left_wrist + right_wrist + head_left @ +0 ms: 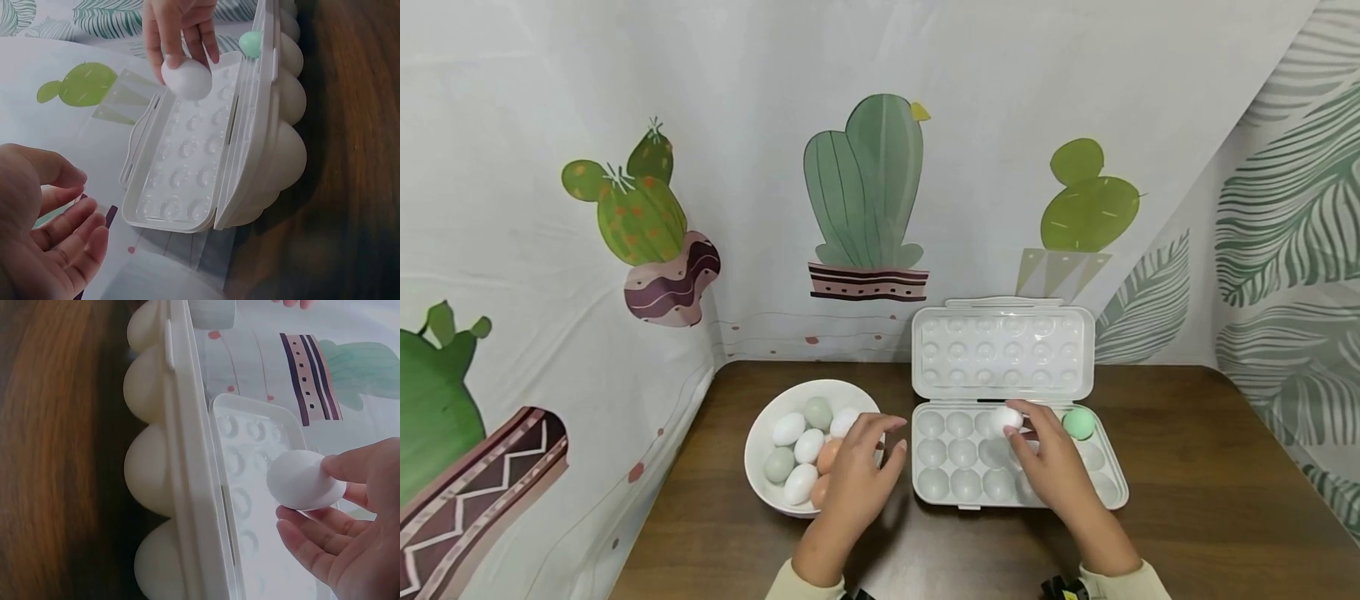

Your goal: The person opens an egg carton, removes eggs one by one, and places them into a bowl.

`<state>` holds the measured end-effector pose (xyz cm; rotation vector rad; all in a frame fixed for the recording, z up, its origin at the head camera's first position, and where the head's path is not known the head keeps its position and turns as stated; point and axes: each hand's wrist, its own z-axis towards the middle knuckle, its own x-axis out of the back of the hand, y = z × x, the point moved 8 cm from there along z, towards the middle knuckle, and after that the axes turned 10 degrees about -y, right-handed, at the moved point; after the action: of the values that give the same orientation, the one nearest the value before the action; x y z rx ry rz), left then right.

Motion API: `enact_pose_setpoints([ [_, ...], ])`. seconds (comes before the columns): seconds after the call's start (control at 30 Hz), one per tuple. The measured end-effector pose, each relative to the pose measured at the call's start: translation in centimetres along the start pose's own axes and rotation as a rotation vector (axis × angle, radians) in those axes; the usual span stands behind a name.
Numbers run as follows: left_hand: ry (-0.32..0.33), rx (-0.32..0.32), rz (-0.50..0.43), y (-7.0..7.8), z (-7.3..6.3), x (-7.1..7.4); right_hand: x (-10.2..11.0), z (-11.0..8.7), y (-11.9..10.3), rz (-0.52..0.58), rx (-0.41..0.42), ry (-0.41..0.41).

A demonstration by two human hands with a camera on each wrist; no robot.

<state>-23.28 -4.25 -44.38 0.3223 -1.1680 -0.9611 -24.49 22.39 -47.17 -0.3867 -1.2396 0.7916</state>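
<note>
A white egg [1004,419] is pinched between the thumb and fingers of my right hand [1054,467], above the back row of a white plastic egg carton [934,483]. In the right wrist view that egg [303,480] is lifted clear of the carton. The carton's lid [1000,385] stands up, hinged open at the back. One mint-green egg [1078,423] sits in its back right cup. Holding nothing, my left hand [859,471] hovers with loosely bent fingers over the right side of a white bowl [752,454], hiding part of its eggs.
The bowl holds several eggs: white ones [801,483], pale grey-green ones [779,464] and orange-brown ones [829,456]. Both containers stand on a dark wooden table [1210,492]. Behind them hangs a cactus-printed cloth [985,167], close to the carton's lid.
</note>
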Motion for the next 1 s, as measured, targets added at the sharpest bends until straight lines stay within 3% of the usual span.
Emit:
enact_pose_setpoints([
  [0.47, -0.092, -0.034, 0.055, 1.0, -0.2, -1.4, -0.8, -0.4, -2.3, 0.015, 0.08, -0.034],
  [0.73, -0.149, -0.068, -0.009, 1.2, -0.3, -2.5, -1.0, -0.6, -3.3, 0.049, 0.123, -0.054],
  [1.0, -0.176, -0.08, 0.006, 1.6, -0.5, -3.2, -1.3, -0.9, -4.4, 0.087, 0.157, -0.071],
])
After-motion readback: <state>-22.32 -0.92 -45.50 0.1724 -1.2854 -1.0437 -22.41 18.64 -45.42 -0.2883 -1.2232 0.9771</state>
